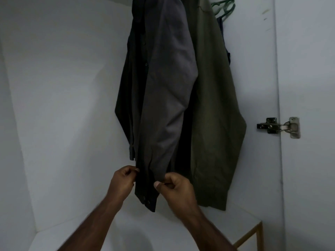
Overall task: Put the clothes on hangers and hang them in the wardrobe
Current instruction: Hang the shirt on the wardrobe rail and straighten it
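A dark grey button shirt [163, 91] hangs inside the white wardrobe, its top cut off by the frame. My left hand [122, 182] pinches the shirt's left bottom edge. My right hand [176, 187] pinches the hem on the right side, thumb on top. Directly to the right hangs an olive green garment [215, 115], touching the grey shirt. A green hanger [223, 7] shows at the top behind it. A dark blue garment [226, 49] peeks out behind the olive one.
The wardrobe's white back wall [63, 87] fills the left. A white shelf [181, 229] lies below the clothes. The open door [308, 69] stands at right with a metal hinge [279, 126]. A wooden frame edge [250, 234] shows at the lower right.
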A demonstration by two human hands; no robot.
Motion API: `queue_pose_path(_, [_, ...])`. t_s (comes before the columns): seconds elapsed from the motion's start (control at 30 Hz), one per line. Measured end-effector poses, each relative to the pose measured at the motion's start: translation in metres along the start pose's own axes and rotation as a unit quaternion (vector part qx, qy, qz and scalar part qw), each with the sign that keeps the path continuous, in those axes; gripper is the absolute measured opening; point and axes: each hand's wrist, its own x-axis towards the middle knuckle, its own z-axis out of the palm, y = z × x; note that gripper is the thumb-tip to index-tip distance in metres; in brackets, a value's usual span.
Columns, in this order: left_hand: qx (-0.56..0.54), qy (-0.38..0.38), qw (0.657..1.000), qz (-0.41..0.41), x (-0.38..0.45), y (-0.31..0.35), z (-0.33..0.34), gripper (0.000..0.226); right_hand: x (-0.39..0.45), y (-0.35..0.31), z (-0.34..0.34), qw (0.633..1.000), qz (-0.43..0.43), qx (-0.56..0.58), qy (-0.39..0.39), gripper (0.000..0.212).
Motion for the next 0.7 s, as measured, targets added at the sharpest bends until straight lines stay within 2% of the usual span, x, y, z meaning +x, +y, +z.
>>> queue_pose_path(0.1, [-0.001, -0.014, 1.000, 0.003, 0.010, -0.005, 0.002, 0.018, 0.025, -0.036, -0.028, 0.988, -0.011, 0.140, 0.060, 0.005])
queue_pose_path(0.2, [-0.001, -0.024, 1.000, 0.006, 0.017, -0.009, 0.001, 0.016, 0.067, -0.083, -0.070, 0.928, -0.003, 0.360, 0.099, 0.020])
queue_pose_path(0.27, [0.000, -0.030, 1.000, 0.008, 0.020, -0.010, 0.001, 0.016, 0.090, -0.107, -0.090, 0.906, 0.005, 0.414, 0.083, 0.029])
queue_pose_path(0.4, [-0.006, -0.037, 0.999, 0.003, 0.024, -0.011, 0.000, 0.015, 0.106, -0.129, -0.094, 0.916, 0.016, 0.396, 0.059, 0.035])
queue_pose_path(0.57, [-0.007, -0.035, 0.999, -0.008, 0.026, -0.010, -0.004, 0.018, 0.094, -0.139, -0.100, 0.916, -0.049, 0.393, 0.068, 0.029])
queue_pose_path(0.7, [-0.009, -0.041, 0.999, -0.021, 0.027, -0.007, -0.002, 0.018, 0.094, -0.141, -0.101, 0.954, -0.045, 0.272, 0.117, 0.026])
